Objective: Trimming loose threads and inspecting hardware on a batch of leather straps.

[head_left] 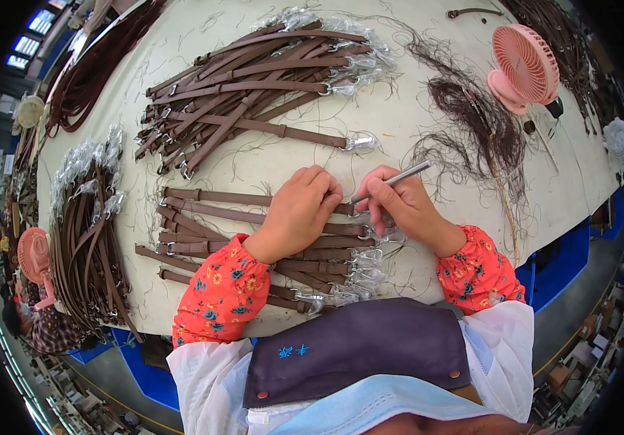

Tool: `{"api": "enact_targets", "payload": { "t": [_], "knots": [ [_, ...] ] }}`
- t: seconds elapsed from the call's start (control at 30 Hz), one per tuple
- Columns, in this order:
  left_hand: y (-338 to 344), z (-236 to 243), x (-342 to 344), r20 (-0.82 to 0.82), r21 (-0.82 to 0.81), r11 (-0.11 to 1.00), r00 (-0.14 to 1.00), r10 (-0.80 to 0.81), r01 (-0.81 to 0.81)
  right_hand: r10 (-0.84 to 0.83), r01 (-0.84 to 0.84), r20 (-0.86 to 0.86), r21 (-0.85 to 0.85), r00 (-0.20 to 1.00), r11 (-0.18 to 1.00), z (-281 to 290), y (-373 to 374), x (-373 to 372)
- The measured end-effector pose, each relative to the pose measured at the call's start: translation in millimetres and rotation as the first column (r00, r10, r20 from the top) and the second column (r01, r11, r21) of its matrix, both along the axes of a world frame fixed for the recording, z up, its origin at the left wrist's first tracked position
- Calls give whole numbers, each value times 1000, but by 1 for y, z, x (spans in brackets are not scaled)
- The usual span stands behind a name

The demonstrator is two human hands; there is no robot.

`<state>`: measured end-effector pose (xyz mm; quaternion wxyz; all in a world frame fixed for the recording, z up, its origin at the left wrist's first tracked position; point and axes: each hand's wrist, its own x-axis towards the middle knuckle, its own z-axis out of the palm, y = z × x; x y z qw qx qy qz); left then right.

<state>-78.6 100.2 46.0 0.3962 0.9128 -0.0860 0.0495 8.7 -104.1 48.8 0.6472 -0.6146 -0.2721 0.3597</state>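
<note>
My left hand (301,212) is closed in a pinch above a brown strap (225,196). What its fingertips hold is too small to make out. My right hand (404,204), gripping a slim grey metal tool (393,181), is close beside the strap's right end. The tool slants up to the right; its exact kind is unclear. Several more brown straps (185,248) with metal buckles lie side by side under and below my left hand. Clear plastic wrapping (365,270) covers the fittings at their right ends.
A large heap of brown straps (254,87) lies farther off, and another strap bundle (93,239) sits at left. Tangled dark thread (475,119) and a pink fan (523,65) are at right. A second pink fan (34,257) stands beyond the table's left edge.
</note>
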Motion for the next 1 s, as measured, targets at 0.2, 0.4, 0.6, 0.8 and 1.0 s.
{"api": "enact_targets", "payload": {
  "t": [0.2, 0.4, 0.6, 0.8, 1.0],
  "knots": [
    [0, 3, 0, -26, -42, 999, 1000, -14, 13, 14, -15, 24, 6, 1000, 1000, -2, -1, 0],
    [1, 4, 0, -44, -75, 997, 999, -23, 20, 6, -6, 13, -17, 1000, 1000, -1, -1, -1],
    [3, 5, -1, -62, -134, 991, 998, -29, 21, 3, -3, 0, -31, 1000, 1000, 3, 1, -1],
    [18, 7, 4, -213, -281, 901, 937, 277, -330, 1, -1, 7, -7, 1000, 1000, 2, 0, -1],
    [57, 33, -5, -120, 159, 985, 992, -49, 68, -9, 11, -37, 50, 999, 999, -1, -1, -1]
  ]
}}
